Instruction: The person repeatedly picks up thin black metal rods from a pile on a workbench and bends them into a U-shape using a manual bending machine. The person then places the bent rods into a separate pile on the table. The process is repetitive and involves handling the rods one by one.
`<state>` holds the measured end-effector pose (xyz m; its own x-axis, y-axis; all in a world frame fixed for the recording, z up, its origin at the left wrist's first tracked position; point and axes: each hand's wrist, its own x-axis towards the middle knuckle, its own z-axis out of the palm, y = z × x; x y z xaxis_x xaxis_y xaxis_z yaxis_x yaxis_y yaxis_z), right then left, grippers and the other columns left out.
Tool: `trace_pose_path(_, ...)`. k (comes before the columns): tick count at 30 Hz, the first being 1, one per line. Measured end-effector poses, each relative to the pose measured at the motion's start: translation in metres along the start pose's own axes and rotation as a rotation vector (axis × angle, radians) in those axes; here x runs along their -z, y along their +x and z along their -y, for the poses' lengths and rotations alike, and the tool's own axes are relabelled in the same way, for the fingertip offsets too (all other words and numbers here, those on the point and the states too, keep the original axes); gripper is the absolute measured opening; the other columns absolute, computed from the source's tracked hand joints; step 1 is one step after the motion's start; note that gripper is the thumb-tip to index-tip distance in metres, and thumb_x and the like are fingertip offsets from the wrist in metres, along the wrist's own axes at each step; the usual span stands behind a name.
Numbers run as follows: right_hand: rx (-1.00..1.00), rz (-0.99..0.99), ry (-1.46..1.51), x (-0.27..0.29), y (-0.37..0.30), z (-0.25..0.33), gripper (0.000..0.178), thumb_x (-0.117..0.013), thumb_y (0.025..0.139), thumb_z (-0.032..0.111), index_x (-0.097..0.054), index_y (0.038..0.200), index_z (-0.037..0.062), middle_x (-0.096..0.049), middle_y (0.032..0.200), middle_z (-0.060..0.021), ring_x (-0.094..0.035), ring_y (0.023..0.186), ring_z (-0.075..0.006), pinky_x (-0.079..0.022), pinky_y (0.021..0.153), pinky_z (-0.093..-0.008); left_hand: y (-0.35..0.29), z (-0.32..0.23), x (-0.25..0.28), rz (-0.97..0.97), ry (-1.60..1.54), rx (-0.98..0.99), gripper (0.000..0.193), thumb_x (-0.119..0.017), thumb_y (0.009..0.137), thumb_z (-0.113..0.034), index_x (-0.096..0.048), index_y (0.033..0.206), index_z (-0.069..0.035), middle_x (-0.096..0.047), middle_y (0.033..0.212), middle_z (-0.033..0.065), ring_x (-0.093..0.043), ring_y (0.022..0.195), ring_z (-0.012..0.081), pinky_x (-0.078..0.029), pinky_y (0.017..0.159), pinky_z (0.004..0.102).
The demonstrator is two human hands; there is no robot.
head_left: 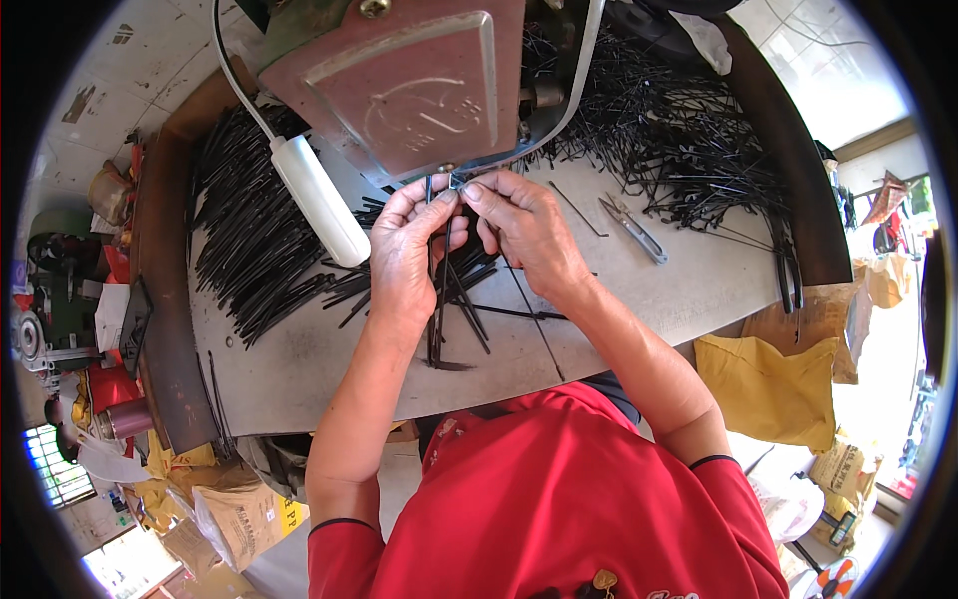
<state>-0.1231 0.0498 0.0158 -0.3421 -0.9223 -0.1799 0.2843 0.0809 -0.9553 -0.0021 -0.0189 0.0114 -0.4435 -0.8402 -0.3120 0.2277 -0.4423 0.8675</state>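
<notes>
Both hands meet just under the front of a reddish-brown machine head [429, 95]. My left hand [402, 262] is closed, thumb against fingers, on thin black rods [435, 317] that hang down past the palm and end bent near the table's front. My right hand [534, 225] pinches at the top of the same rods, its thumb and forefinger on a small shiny metal piece [456, 183]. Whether that piece is fixed to the rods or to the machine I cannot tell. More loose black rods [469, 299] lie on the table below the hands.
A dense heap of straight black rods [254, 225] covers the left of the metal tabletop [649, 304]; a tangled heap of bent ones [689, 135] fills the back right. A white lamp [321, 203] hangs by my left hand. Snips [636, 230] lie right. Yellow sacking [773, 389] hangs beyond the edge.
</notes>
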Motion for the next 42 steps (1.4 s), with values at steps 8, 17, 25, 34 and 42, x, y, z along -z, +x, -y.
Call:
trace_pose_path(8,-0.117,0.053,0.008,0.008,0.009,0.001,0.021,-0.056,0.092,0.02,-0.064,0.089,0.0005,-0.06,0.061,-0.0033,-0.047,0.044,-0.0062,-0.033,0.039,-0.0209,0.003,-0.005,0.002,0.013,0.032,0.046,0.015,-0.063,0.086,-0.005,-0.061,0.1,-0.002,-0.063,0.083,0.0031,-0.061,0.068,0.0088,-0.051,0.059,0.0201)
trace_pose_path(17,-0.121,0.07,-0.315,0.015,-0.004,0.012,0.033,-0.055,0.093,0.03,-0.06,0.098,-0.0019,-0.056,0.061,-0.0032,-0.043,0.042,-0.0065,-0.031,0.036,-0.022,-0.014,0.006,0.004,-0.038,0.162,0.045,0.016,-0.066,0.085,-0.01,-0.054,0.092,-0.004,-0.064,0.083,0.0072,-0.061,0.068,0.0129,-0.05,0.063,0.0246)
trace_pose_path(25,-0.108,0.05,0.034,0.016,-0.023,-0.002,0.023,-0.055,0.093,0.021,-0.06,0.104,0.0014,-0.059,0.071,-0.001,-0.046,0.047,-0.0045,-0.03,0.035,-0.0194,-0.018,0.01,0.002,0.092,0.104,-0.024,0.024,-0.067,0.085,-0.013,-0.045,0.092,-0.006,-0.064,0.075,0.0093,-0.062,0.061,0.0145,-0.05,0.056,0.0238)
trace_pose_path(34,-0.076,0.098,-0.071,0.017,-0.021,0.008,0.019,-0.054,0.092,0.018,-0.061,0.098,0.0023,-0.057,0.069,0.0003,-0.045,0.047,-0.0043,-0.029,0.036,-0.0199,-0.018,0.009,-0.007,0.108,0.051,-0.102,0.024,-0.067,0.086,-0.011,-0.045,0.092,-0.005,-0.063,0.073,0.0083,-0.062,0.061,0.0148,-0.05,0.054,0.0248)
trace_pose_path(42,-0.108,0.078,0.01,0.013,-0.007,0.005,0.019,-0.053,0.093,0.018,-0.062,0.096,0.0014,-0.055,0.064,0.0007,-0.044,0.046,-0.0044,-0.028,0.036,-0.0205,-0.005,0.014,-0.01,0.033,-0.012,-0.181,0.023,-0.067,0.085,-0.006,-0.045,0.093,-0.004,-0.059,0.073,0.005,-0.059,0.06,0.0131,-0.048,0.053,0.0242)
